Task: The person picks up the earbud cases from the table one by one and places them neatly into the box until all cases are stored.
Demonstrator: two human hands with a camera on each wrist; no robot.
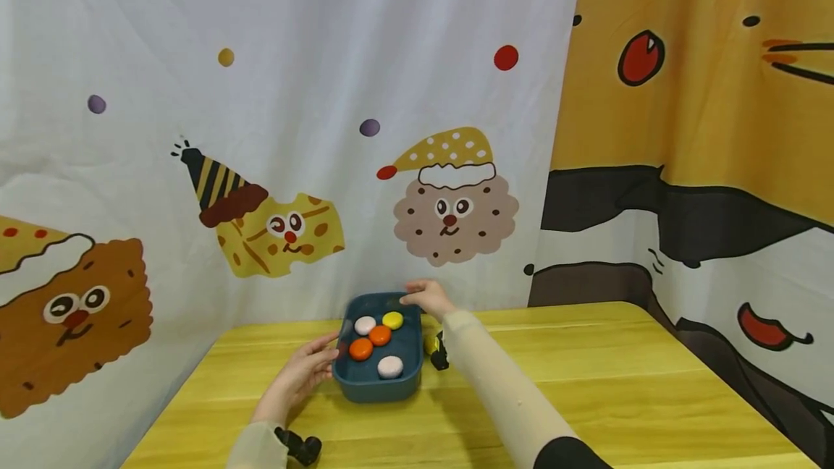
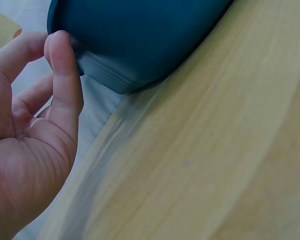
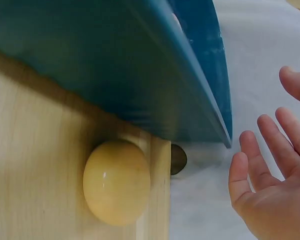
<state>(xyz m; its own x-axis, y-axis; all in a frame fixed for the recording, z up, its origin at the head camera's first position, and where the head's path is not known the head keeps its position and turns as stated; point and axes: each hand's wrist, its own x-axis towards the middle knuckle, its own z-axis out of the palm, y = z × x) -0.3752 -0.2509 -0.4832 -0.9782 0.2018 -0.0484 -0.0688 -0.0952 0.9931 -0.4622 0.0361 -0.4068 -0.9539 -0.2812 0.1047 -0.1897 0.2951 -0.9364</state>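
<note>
A dark blue plastic bin (image 1: 381, 391) stands on the table with several smooth rounded pieces inside: a yellow one (image 1: 392, 320), two orange ones (image 1: 361, 349) and two pale pink ones (image 1: 390, 367). At its left side, my left hand (image 1: 306, 369) holds the rim with bent fingertips, which also shows in the left wrist view. My right hand (image 1: 430, 298) is over the far right corner; in the right wrist view its fingers (image 3: 280, 145) are spread beside the bin, apart from the wall. A yellow egg-shaped piece (image 3: 117, 182) lies on the table beside the bin's right wall.
The wooden table (image 1: 554, 375) ends just behind the bin at a white printed curtain (image 1: 313, 78). On the right hangs more printed cloth (image 1: 704, 129). Black wrist cameras (image 1: 301, 447) are strapped to both wrists.
</note>
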